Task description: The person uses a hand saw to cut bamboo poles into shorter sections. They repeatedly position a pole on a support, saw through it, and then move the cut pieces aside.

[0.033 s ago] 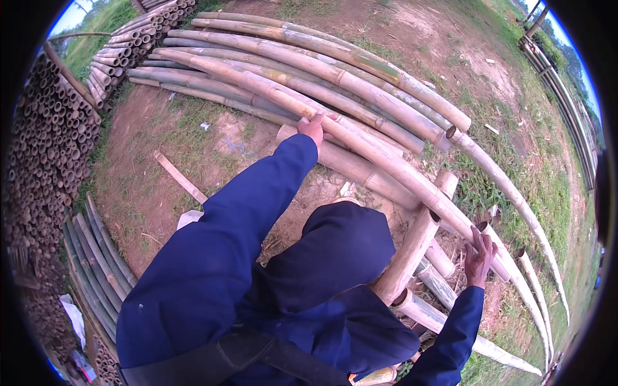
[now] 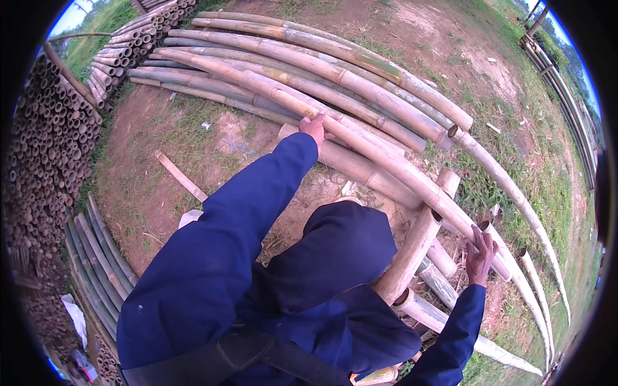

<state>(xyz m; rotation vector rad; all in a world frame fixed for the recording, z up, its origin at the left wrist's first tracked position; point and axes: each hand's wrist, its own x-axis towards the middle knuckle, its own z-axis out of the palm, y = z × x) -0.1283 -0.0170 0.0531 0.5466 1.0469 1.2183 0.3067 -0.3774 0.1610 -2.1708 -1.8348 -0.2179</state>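
A long pale bamboo pole (image 2: 386, 164) runs slantwise across the view, from the far left toward the near right. My left hand (image 2: 313, 128) is closed on its near side, thumb on top; the other fingers are partly hidden by the pole. Farther along toward its right end, my right hand (image 2: 480, 256) is closed against the same pole, with fingers curled over its side. Beneath the pole, a thick bamboo length (image 2: 409, 257) slants up beside my knee, its open end close to the pole. A thicker pole (image 2: 364, 170) lies on the ground just behind my knees.
Several long bamboo poles (image 2: 335, 77) lie side by side beyond my hands. Stacked cut bamboo (image 2: 55, 141) stands at the left, with greenish poles (image 2: 96, 257) below it. A split strip (image 2: 180, 175) lies on the dirt. More poles (image 2: 515, 183) stretch along the right.
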